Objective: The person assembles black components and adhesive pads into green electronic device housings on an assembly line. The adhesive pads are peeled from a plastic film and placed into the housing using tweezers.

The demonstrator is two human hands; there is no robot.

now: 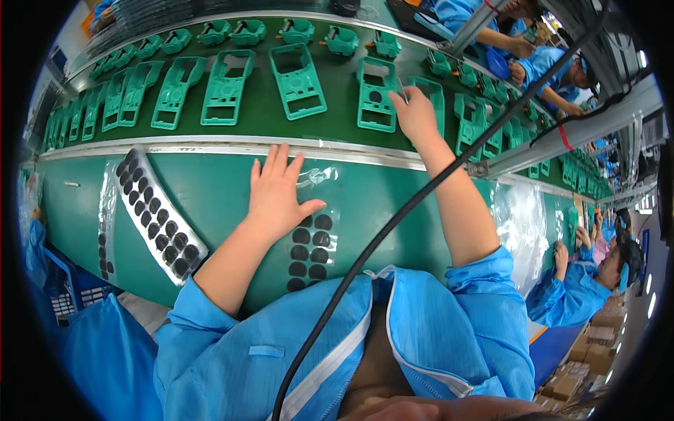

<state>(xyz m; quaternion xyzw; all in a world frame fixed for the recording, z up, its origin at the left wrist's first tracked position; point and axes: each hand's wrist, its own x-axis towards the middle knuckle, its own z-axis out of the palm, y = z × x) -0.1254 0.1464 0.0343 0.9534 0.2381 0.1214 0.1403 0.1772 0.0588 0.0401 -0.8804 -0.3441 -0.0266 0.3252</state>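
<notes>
The right hand (pixel 414 112) is past the rail (pixel 210 146) at the far edge of the worktop (pixel 221 186), its fingers pinching a thin tool (pixel 402 87). The nearest housing (pixel 377 95) lies on the belt (pixel 342 116), just left of that hand, its long axis running roughly away from the person; whether the tool touches it I cannot tell. A second housing (pixel 437 105) lies partly behind the hand. The left hand (pixel 272 193) is spread, palm down, fingertips at the rail, farther from both housings. By its thumb, a disc sheet (pixel 310 238) runs lengthwise toward the worktop's near edge; another sheet (pixel 160 217) slants toward the left forearm.
</notes>
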